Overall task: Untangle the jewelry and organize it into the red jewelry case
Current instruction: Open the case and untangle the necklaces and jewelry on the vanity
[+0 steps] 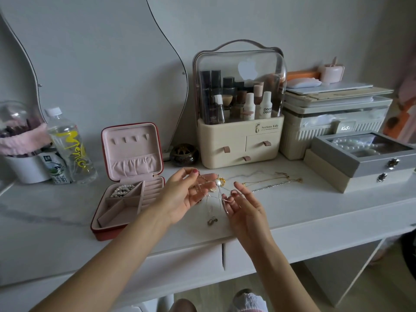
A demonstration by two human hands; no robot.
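Starting toward the left end of the white dressing table (315, 212), the red jewelry case (126, 190) lies open near the front edge, its lid propped upright and a pearl strand (122, 190) already in its back-left compartment; the other compartments look bare, though their floors are partly in shadow.

Just right of the case, the left hand (184, 194) is raised palm-up above the table's middle, thumb and forefinger pinching one end of the tangled chains (213, 194). The tangle stretches across to the right hand (243, 208), whose curled fingers hook thin strands. A pearl bead (218, 182) and a gold charm (222, 180) sit in the knot near the left fingertips, and a small dark pendant (212, 221) hangs low, close to the front edge.

These chains look very light, limp and slippery, and fine enough to kink or snap if tugged; I would judge it better to hold close to the knot and tease loops apart than to pull on the ends.

Further right, more chains (272, 182) lie loose on the table, apart from both hands.

How many pieces make up the tangle cannot be told: the strands are too thin and partly blurred, and the palms hide where some run. Whether the pendant touches the table is unclear.
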